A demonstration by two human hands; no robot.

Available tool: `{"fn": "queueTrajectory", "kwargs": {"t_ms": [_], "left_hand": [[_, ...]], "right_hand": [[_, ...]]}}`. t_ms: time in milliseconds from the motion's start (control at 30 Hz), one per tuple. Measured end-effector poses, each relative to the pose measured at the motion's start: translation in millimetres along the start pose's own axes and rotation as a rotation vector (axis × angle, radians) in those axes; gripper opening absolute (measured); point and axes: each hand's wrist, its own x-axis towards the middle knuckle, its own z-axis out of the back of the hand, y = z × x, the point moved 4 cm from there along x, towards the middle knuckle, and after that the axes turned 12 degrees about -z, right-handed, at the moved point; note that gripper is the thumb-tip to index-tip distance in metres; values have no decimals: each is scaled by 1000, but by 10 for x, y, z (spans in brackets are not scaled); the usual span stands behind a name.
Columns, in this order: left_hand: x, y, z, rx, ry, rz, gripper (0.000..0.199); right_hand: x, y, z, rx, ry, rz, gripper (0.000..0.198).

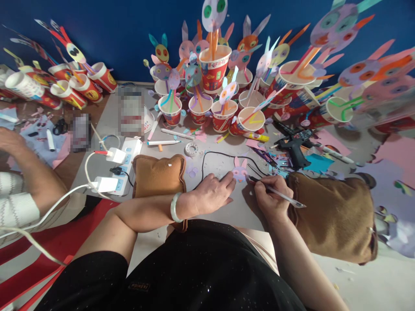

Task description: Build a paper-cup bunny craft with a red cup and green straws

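Left hand [213, 192], half-open, best kept flat against the paper rabbit face [240, 173]; right hand [274, 199], gripping a pen [290, 199] for light strokes, tip contact unclear.

So the back is basically one big deep blue wall [129, 39], plain and stretching right across the view; it looks a bit darker toward the top right corner; in front of it there's a smooth grey table [223, 216], with a brown table [66, 166] just beside it on the left; down low on the left is some red fabric [81, 231], maybe a chair, can't really tell; pale floor [356, 287] at bottom right, kinda littered with scraps; light's decent, with soft shadows on the grey tabletop.
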Motion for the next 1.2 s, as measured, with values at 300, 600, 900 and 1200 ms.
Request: {"fn": "queueTrajectory", "kwargs": {"t_ms": [300,600,900,1200], "left_hand": [[-12,-1,9,4,-20,-2,58],[-8,-4,26,-2,-6,-6,57],[-7,1,14,-10,-10,-4,58],[-5,4,0,-8,-17,-6,58]], "right_hand": [[6,20,-7,-3,5,-20,15],[3,-12,-11,25,-26,13,13],[-5,6,2,24,-28,62,12],[-4,11,-10,20,-26,65,16]]}}
